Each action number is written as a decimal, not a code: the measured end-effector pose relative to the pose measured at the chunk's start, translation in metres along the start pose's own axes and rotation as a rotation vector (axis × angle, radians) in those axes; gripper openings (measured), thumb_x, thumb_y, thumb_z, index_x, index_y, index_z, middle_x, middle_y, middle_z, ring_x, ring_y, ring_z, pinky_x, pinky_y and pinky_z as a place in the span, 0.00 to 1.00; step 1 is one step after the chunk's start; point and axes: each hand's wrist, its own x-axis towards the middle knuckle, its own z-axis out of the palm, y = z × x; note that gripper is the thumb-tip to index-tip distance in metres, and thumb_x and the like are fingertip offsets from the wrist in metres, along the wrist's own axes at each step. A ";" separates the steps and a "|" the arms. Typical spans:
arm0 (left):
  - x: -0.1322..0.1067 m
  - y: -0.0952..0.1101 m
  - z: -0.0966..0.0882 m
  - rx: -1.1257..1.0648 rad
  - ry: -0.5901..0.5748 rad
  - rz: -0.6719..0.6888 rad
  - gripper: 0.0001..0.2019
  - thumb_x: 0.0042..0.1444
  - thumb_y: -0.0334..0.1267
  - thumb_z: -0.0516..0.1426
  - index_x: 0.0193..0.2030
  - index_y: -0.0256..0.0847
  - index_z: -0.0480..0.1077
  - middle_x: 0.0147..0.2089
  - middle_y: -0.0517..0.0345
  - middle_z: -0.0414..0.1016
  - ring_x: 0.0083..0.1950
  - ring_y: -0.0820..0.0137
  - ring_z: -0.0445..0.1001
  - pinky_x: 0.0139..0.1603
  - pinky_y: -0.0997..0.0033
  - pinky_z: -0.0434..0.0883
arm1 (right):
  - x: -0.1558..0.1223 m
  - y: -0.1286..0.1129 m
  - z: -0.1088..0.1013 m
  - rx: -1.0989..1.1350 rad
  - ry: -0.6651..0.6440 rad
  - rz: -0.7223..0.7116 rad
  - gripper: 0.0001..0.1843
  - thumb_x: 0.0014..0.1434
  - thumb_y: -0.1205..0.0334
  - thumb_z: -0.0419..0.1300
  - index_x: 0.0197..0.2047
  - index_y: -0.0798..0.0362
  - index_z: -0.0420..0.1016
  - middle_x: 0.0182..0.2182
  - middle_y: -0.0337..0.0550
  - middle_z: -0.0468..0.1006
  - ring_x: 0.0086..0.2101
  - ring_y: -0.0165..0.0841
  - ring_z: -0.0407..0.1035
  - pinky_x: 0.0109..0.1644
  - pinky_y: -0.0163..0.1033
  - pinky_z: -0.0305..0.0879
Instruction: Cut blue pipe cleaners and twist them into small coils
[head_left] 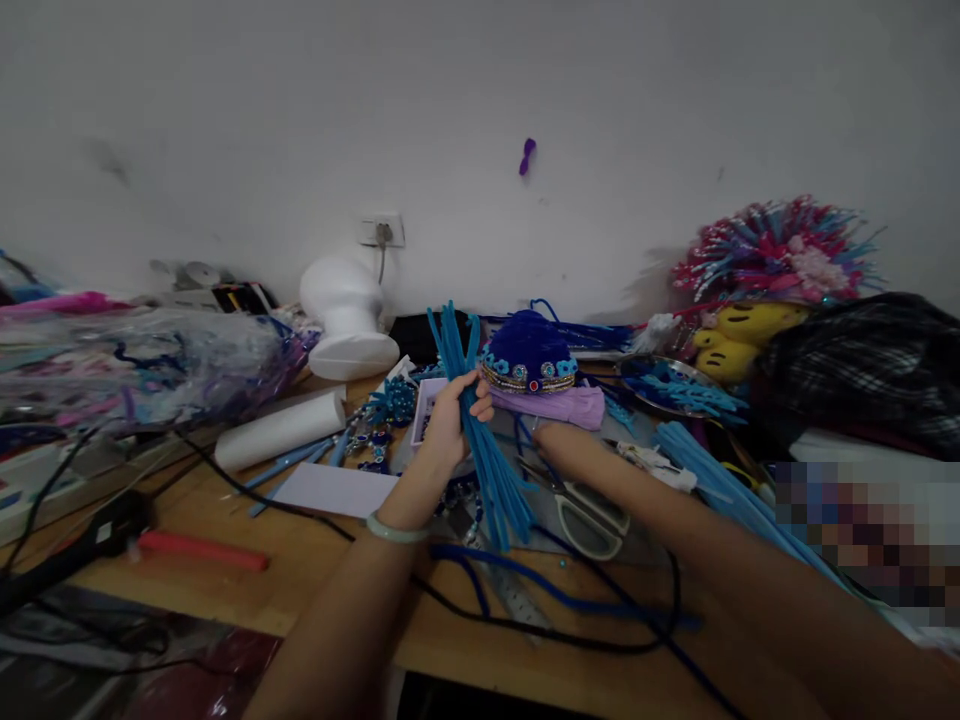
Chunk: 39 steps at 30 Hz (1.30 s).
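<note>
My left hand [454,415] is closed around the middle of a bundle of blue pipe cleaners [501,490], which stands tilted with both ends fanned out. My right hand [562,447] is to the right of the bundle, over the table, its fingers turned away and hidden. Close by it are a dark blue cord [523,432] and scissors [596,520] with pale handles. Behind both hands sits a dark blue headpiece [531,350] with a beaded band. A lilac bundle [559,405] lies in front of it.
A white foam head stand [345,315], a white roll [281,430] and a white card [335,488] are on the left. A ruler [514,595] and a black cable [570,640] lie in front. More light blue pipe cleaners [720,480] and white-handled pliers [652,462] are on the right.
</note>
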 end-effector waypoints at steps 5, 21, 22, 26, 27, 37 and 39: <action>0.000 -0.021 0.004 0.037 0.138 -0.197 0.04 0.48 0.29 0.50 0.24 0.36 0.60 0.17 0.64 0.61 0.14 0.82 0.57 0.14 0.81 0.60 | -0.003 0.010 -0.019 0.236 0.158 0.136 0.09 0.47 0.67 0.52 0.31 0.58 0.71 0.30 0.51 0.75 0.33 0.38 0.69 0.35 0.38 0.61; -0.016 -0.083 0.003 0.393 0.107 -0.345 0.05 0.44 0.33 0.57 0.26 0.37 0.62 0.14 0.65 0.61 0.16 0.76 0.63 0.16 0.78 0.63 | -0.072 0.010 -0.016 0.777 0.571 0.094 0.16 0.53 0.63 0.50 0.45 0.55 0.66 0.39 0.46 0.72 0.36 0.31 0.67 0.41 0.38 0.62; -0.014 -0.075 0.002 0.364 0.101 -0.351 0.05 0.46 0.32 0.55 0.25 0.36 0.62 0.13 0.66 0.58 0.15 0.77 0.62 0.16 0.81 0.62 | -0.087 0.019 -0.018 0.643 0.647 0.106 0.16 0.53 0.63 0.49 0.45 0.55 0.66 0.40 0.47 0.72 0.37 0.32 0.66 0.44 0.39 0.60; -0.006 -0.041 0.002 0.135 0.073 -0.447 0.07 0.51 0.30 0.49 0.23 0.36 0.58 0.13 0.68 0.51 0.11 0.84 0.53 0.10 0.87 0.54 | -0.163 0.066 -0.015 0.304 0.707 0.371 0.13 0.52 0.68 0.47 0.39 0.54 0.69 0.35 0.46 0.73 0.38 0.35 0.64 0.44 0.41 0.57; -0.005 -0.035 0.003 0.097 0.068 -0.457 0.08 0.52 0.30 0.47 0.23 0.36 0.58 0.13 0.68 0.51 0.11 0.84 0.53 0.10 0.87 0.54 | -0.183 0.078 -0.009 0.264 0.722 0.467 0.13 0.51 0.69 0.47 0.37 0.55 0.69 0.33 0.46 0.73 0.37 0.35 0.64 0.44 0.40 0.58; -0.011 -0.067 0.006 0.408 0.178 -0.583 0.09 0.50 0.34 0.49 0.20 0.37 0.59 0.10 0.65 0.54 0.11 0.79 0.56 0.11 0.83 0.56 | -0.282 0.125 0.045 -0.073 0.713 0.875 0.12 0.51 0.69 0.46 0.33 0.55 0.69 0.30 0.48 0.74 0.34 0.38 0.63 0.40 0.42 0.57; -0.010 -0.070 0.001 0.437 0.182 -0.566 0.11 0.51 0.34 0.49 0.19 0.37 0.60 0.10 0.64 0.56 0.12 0.79 0.57 0.12 0.82 0.57 | -0.284 0.125 0.048 -0.088 0.713 0.905 0.12 0.51 0.69 0.46 0.33 0.55 0.69 0.30 0.48 0.74 0.34 0.38 0.63 0.40 0.42 0.57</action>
